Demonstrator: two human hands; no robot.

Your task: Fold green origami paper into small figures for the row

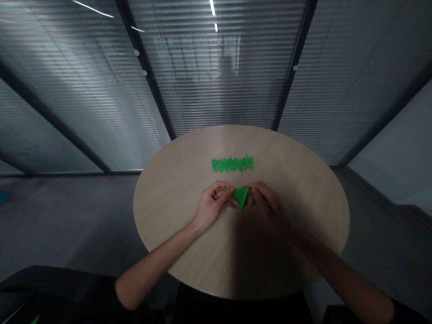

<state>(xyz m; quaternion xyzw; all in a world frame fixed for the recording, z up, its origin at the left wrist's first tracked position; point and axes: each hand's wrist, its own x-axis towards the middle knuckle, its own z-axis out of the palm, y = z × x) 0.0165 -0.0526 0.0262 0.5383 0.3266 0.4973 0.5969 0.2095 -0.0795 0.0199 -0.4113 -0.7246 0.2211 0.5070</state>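
A green sheet of paper, folded into a triangle with its point toward me, is held just above the table. My left hand pinches its left corner between thumb and fingers. At the upper right corner, my right hand grips it with the fingertips; that hand is in shadow. Beyond both hands lies a row of several small folded green paper pieces, set side by side and close together.
The round wooden table stands before glass partitions with blinds. Part of a black chair or bag shows at the lower left. A blue item rests on the grey floor at the far left.
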